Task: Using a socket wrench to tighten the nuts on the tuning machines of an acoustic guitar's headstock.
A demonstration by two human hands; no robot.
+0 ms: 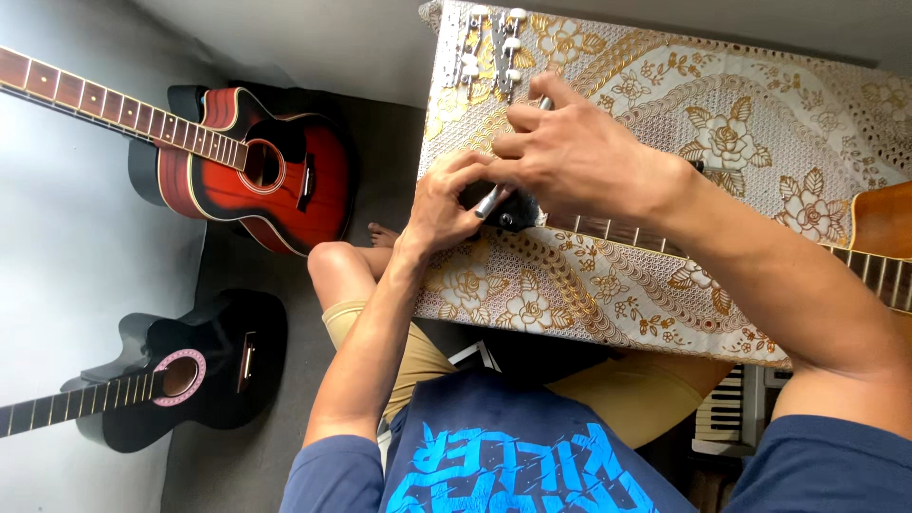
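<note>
Two guitars lie on the floor at left: a red guitar (256,171) and a black guitar (180,380). On the table (760,142), near its front edge, the left hand (446,204) pinches the headstock (508,209) of a third guitar; the right hand (579,157) curls around a metal tool (491,200) there.

Our hands (513,180) cover most of the guitar headstock (508,211), so we cannot tell what the fingers grip. The guitar body (883,223) runs off the right edge; the keyboard (722,408) is mostly hidden under the surface (760,123).
</note>
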